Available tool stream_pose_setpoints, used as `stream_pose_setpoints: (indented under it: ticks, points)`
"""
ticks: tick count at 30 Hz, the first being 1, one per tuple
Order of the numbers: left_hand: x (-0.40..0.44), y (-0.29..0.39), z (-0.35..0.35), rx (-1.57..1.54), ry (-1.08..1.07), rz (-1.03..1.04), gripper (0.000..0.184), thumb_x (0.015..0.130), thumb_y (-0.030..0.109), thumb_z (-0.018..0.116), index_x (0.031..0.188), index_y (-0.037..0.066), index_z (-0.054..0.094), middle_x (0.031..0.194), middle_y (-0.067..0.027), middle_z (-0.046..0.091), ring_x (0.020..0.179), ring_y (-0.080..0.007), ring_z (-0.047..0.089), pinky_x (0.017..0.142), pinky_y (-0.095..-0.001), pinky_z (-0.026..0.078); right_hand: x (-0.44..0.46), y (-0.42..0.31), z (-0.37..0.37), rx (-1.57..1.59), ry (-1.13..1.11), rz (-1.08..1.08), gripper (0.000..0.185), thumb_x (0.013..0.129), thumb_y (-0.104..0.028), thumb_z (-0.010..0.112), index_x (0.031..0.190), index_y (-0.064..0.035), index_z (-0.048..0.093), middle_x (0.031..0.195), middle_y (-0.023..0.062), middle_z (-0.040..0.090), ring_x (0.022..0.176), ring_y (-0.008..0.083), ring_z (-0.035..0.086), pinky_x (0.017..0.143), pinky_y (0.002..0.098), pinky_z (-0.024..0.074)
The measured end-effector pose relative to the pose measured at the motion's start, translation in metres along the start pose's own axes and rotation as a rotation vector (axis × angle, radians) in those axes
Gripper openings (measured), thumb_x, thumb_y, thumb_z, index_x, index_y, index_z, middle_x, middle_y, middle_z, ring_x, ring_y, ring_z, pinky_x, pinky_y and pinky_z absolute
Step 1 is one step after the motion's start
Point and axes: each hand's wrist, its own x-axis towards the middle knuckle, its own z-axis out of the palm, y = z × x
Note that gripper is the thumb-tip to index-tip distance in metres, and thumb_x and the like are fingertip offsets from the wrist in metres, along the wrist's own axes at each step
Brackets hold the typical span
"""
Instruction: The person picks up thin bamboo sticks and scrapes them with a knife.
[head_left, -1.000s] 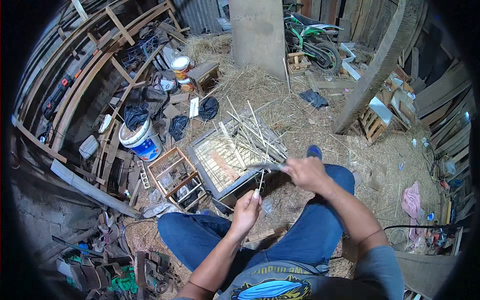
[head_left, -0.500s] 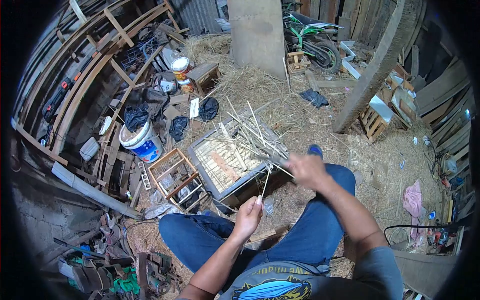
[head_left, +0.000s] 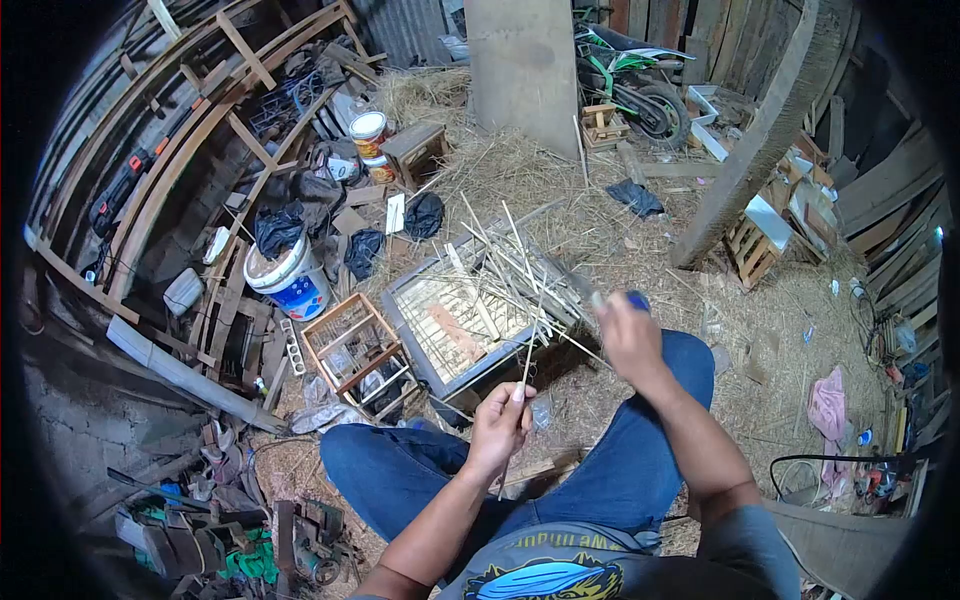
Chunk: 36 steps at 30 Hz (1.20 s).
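On the left we see a round white plastic bucket (head_left: 302,292) with a blue label and a black bag in its top. Near it is a small open frame of brown wood (head_left: 368,370). Next comes a low box with a dark rim and wire mesh on top (head_left: 418,345).

Our left hand (head_left: 500,425) is in front of the box. Its thumb and fingers are closed tight on a long, thin, pale stick (head_left: 528,362). The stick slants up toward a messy pile of thin pale sticks (head_left: 515,270) on the box, and its low end pokes out under our hand. We cannot tell if its top touches the pile.

Our right hand (head_left: 628,338) is curled closed around a grey blade-like tool (head_left: 579,286), near the pile. It is blurry, so we cannot see the handle well.

Farther right, a rough grey wooden post (head_left: 752,140) leans, and a crumpled pink cloth (head_left: 827,405) lies low down.
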Motion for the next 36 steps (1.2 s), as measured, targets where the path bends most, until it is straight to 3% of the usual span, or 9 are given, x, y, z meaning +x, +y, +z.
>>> stream_pose_setpoints:
  ticks: [5,8,11,14,18,19,26,31,36]
  points:
    - [0.004,-0.003,0.005,0.106,-0.004,0.024,0.027,0.108,0.030,0.051,0.102,0.007,0.065,0.060,0.0034,0.050,0.045,-0.0040,0.038,0.041,-0.0229,0.027,-0.049,-0.038,0.005,-0.073,-0.256,-0.373,0.040,0.102,-0.047,0.050,0.089,-0.0093,0.053,0.065,0.0160,0.065,0.060,0.0380,0.067,0.049,0.0500,0.0481]
    - [0.004,-0.010,0.004,0.164,-0.007,0.093,0.029,0.107,0.030,0.053,0.108,0.006,0.068,0.058,0.0047,0.048,0.046,-0.0036,0.038,0.042,-0.0227,0.027,-0.048,-0.033,0.007,-0.098,-0.247,-0.431,0.039,0.103,-0.045,0.048,0.089,-0.0091,0.054,0.067,0.0157,0.066,0.060,0.0368,0.067,0.050,0.0489,0.0501]
    - [-0.007,0.001,0.008,0.134,-0.016,0.103,0.031,0.107,0.027,0.055,0.120,0.003,0.070,0.060,0.0060,0.047,0.049,-0.0027,0.037,0.045,-0.0219,0.028,-0.033,-0.029,-0.006,-0.198,-0.278,-0.312,0.036,0.104,-0.042,0.046,0.091,-0.0095,0.055,0.067,0.0163,0.066,0.061,0.0372,0.068,0.051,0.0504,0.0511]
    - [-0.012,-0.003,0.006,0.138,-0.036,0.043,0.033,0.107,0.024,0.055,0.129,0.003,0.067,0.062,0.0067,0.047,0.051,-0.0021,0.038,0.047,-0.0212,0.030,-0.003,0.013,-0.007,-0.231,-0.119,-0.196,0.039,0.104,-0.044,0.043,0.093,-0.0097,0.057,0.062,0.0163,0.064,0.061,0.0388,0.068,0.051,0.0543,0.0505]
    - [-0.012,-0.005,0.008,0.129,-0.034,0.003,0.034,0.107,0.025,0.053,0.134,0.006,0.065,0.062,0.0055,0.049,0.049,-0.0030,0.040,0.045,-0.0223,0.032,-0.020,-0.008,-0.010,-0.136,-0.248,-0.278,0.041,0.104,-0.047,0.044,0.093,-0.0095,0.056,0.064,0.0170,0.064,0.060,0.0405,0.066,0.052,0.0524,0.0502]
    - [-0.010,0.001,0.012,0.096,-0.031,-0.001,0.035,0.108,0.025,0.053,0.136,0.007,0.063,0.061,0.0051,0.050,0.048,-0.0032,0.040,0.045,-0.0226,0.032,-0.029,-0.022,-0.010,-0.136,-0.366,-0.268,0.039,0.102,-0.046,0.048,0.093,-0.0094,0.056,0.066,0.0173,0.065,0.061,0.0407,0.066,0.052,0.0521,0.0498]
    - [0.006,-0.003,0.004,0.120,-0.123,0.015,0.039,0.108,0.026,0.051,0.142,0.007,0.056,0.055,0.0061,0.045,0.045,-0.0034,0.039,0.043,-0.0225,0.031,-0.041,-0.030,-0.001,-0.053,-0.276,-0.432,0.033,0.100,-0.043,0.054,0.092,-0.0101,0.056,0.068,0.0152,0.067,0.062,0.0383,0.067,0.050,0.0511,0.0493]
    - [0.011,0.005,0.001,0.032,-0.095,0.018,0.032,0.107,0.027,0.054,0.129,0.006,0.064,0.054,0.0070,0.043,0.042,-0.0032,0.036,0.040,-0.0224,0.029,-0.026,-0.015,-0.003,-0.180,-0.239,-0.456,0.036,0.100,-0.044,0.053,0.089,-0.0091,0.056,0.067,0.0139,0.067,0.061,0.0372,0.068,0.050,0.0501,0.0505]
    - [0.014,0.009,0.000,0.016,-0.040,-0.037,0.040,0.107,0.026,0.053,0.143,0.007,0.054,0.052,0.0058,0.038,0.039,-0.0065,0.036,0.038,-0.0239,0.031,-0.017,-0.014,0.000,-0.266,-0.252,-0.436,0.037,0.099,-0.044,0.054,0.087,-0.0096,0.057,0.067,0.0127,0.068,0.061,0.0359,0.069,0.051,0.0487,0.0525]
